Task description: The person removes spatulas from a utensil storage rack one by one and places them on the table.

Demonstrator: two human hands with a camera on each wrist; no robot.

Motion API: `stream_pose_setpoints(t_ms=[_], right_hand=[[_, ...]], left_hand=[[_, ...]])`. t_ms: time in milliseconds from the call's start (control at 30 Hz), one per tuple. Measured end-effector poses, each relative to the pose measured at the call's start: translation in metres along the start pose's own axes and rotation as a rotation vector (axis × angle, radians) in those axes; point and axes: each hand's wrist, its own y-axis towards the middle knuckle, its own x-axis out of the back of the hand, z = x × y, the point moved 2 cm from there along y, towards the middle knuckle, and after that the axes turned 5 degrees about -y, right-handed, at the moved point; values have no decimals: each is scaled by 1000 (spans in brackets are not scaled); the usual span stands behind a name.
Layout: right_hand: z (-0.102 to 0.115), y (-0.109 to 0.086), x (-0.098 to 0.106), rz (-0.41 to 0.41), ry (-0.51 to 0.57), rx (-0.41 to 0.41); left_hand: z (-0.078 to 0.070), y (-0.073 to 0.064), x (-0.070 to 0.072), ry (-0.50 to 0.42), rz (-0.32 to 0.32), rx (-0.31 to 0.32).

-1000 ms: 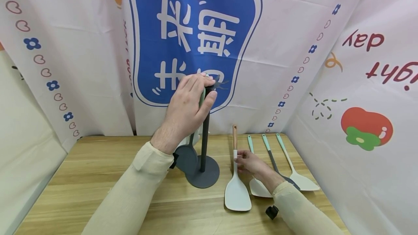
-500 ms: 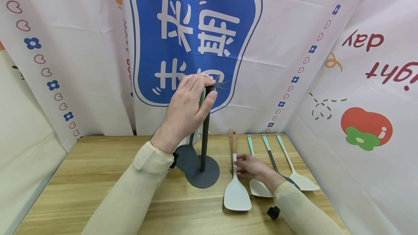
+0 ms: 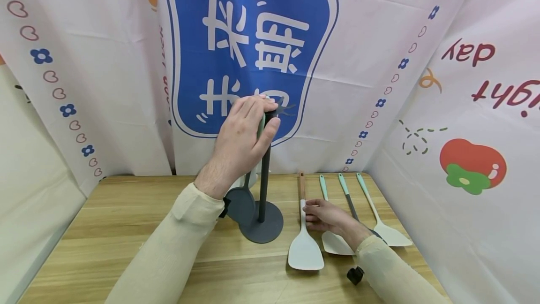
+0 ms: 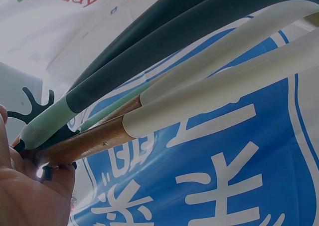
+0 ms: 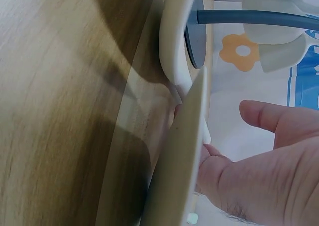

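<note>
In the head view my left hand (image 3: 242, 128) holds the top of a dark utensil stand (image 3: 263, 186), its fingers over the top and the thumb in front. Several utensils hang there; the left wrist view shows wooden handles (image 4: 89, 146) and a mint-green handle (image 4: 47, 123) close by the palm. A dark flat-headed utensil (image 3: 241, 205) hangs at the left. My right hand (image 3: 326, 217) is at the neck of a white spatula (image 3: 305, 250) with a wooden handle, lying on the table. In the right wrist view the thumb (image 5: 259, 116) stands apart from the spatula.
Right of the white spatula lie a pale spatula (image 3: 337, 244) with a mint handle, partly under my right hand, a dark utensil (image 3: 352, 208) and another pale spatula (image 3: 392, 236). Printed cloth (image 3: 371, 27) hangs behind and beside the wooden table (image 3: 126, 229).
The wooden handle has come down toward the table, and the white spatula has shifted very slightly left. My right hand has lowered a little with it. The left hand has stayed put.
</note>
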Motion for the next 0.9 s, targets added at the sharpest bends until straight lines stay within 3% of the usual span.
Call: stream_pose_setpoints(t_ms=[467, 900], right_hand=[[13, -12, -9, -34, -232, 164], [65, -26, -26, -156, -81, 361]], left_hand=[[-1, 0, 0, 3, 4, 1], [-1, 1, 3, 9, 11, -1]])
